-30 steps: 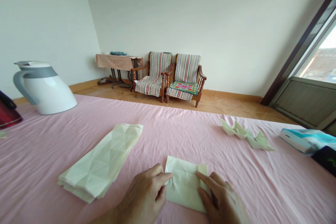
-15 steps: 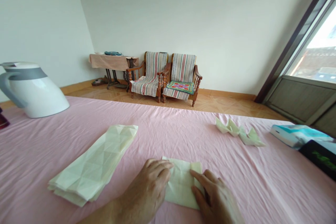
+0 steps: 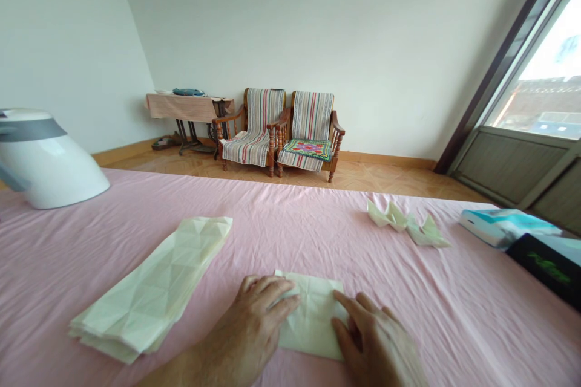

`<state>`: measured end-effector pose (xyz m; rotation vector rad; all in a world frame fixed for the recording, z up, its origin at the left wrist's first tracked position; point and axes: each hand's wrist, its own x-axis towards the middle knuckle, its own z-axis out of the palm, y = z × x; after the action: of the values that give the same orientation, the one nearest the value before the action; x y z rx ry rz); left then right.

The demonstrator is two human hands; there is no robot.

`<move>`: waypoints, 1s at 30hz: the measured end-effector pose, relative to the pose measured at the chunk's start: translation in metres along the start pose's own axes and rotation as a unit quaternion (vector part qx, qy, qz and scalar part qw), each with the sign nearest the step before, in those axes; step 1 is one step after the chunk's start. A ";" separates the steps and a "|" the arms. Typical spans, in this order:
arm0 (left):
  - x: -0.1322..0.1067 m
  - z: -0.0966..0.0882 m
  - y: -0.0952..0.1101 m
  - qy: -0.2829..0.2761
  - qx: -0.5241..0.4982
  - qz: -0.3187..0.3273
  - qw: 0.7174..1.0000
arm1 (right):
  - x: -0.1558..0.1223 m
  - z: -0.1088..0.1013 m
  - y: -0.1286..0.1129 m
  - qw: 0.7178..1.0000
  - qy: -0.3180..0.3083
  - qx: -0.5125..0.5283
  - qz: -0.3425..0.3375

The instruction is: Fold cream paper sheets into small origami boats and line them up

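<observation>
A pale green-yellow sheet of paper (image 3: 311,314), folded to a small square with creases showing, lies flat on the pink cloth in front of me. My left hand (image 3: 261,314) rests over its left side, fingers stretched across the paper and pressing on it. At the right edge, my right hand (image 3: 370,332) touches the paper with thumb and forefinger apart; its other fingers are partly hidden. To the left lies a stack of creased paper sheets (image 3: 154,284) of the same colour. Folded paper shapes with pointed tips (image 3: 406,224) sit farther back on the right.
A white and grey jug (image 3: 59,160) stands at the table's left. On the right are a blue and white tissue pack (image 3: 503,225) and a black box (image 3: 544,266). Beyond the pink tablecloth (image 3: 281,224) stand two wooden armchairs (image 3: 308,127) and a cloth-covered sewing table (image 3: 184,107).
The folded strip along the paper's right edge no longer stands out. My right fingers have shifted slightly along that edge, and the left fingers have spread a little. The whole view has shifted slightly.
</observation>
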<state>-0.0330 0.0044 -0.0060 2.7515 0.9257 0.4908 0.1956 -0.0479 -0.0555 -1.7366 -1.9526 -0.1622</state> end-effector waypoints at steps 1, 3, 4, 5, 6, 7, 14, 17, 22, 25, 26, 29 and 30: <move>0.000 0.000 0.000 0.001 0.001 0.001 1.000 | 0.001 -0.003 0.001 1.000 -0.001 -0.006 -0.003; 0.000 0.001 0.000 0.002 0.002 0.002 1.000 | 0.004 -0.009 0.002 0.999 0.009 -0.012 -0.029; 0.000 0.001 0.000 0.002 0.001 0.003 1.000 | 0.006 -0.012 0.001 0.998 0.021 -0.011 -0.051; 0.000 0.000 0.001 0.001 -0.002 0.003 1.000 | 0.008 -0.015 -0.002 0.996 0.041 -0.005 -0.078; 0.000 0.000 0.001 0.000 -0.004 0.003 1.000 | 0.010 -0.016 -0.006 0.993 0.057 0.000 -0.103; 0.000 -0.001 0.001 -0.001 -0.006 0.002 1.000 | 0.011 -0.017 -0.010 0.989 0.076 0.007 -0.127; 0.003 -0.006 0.003 -0.027 0.007 -0.015 1.000 | 0.012 -0.005 -0.027 0.942 0.069 0.005 -0.329; 0.002 -0.007 0.005 -0.031 0.014 -0.020 0.999 | 0.006 -0.001 -0.021 0.935 0.089 -0.049 -0.341; 0.000 -0.014 0.006 -0.034 0.002 -0.011 0.999 | -0.006 0.002 -0.016 0.946 0.134 -0.105 -0.276; 0.000 -0.019 0.007 -0.043 -0.014 -0.006 0.999 | -0.009 -0.001 -0.015 0.953 0.128 -0.126 -0.243; -0.001 -0.020 0.007 -0.038 -0.018 -0.007 0.999 | -0.009 -0.003 -0.015 0.957 0.126 -0.128 -0.228; -0.001 -0.018 0.007 -0.012 -0.020 -0.007 1.000 | -0.009 -0.010 -0.012 0.966 0.117 -0.113 -0.202; -0.002 -0.017 0.008 -0.005 -0.017 -0.004 1.000 | -0.009 -0.012 -0.012 0.968 0.115 -0.104 -0.197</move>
<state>-0.0363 -0.0016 0.0115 2.7169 0.9175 0.4854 0.1884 -0.0628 -0.0461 -1.3525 -2.1399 -0.6995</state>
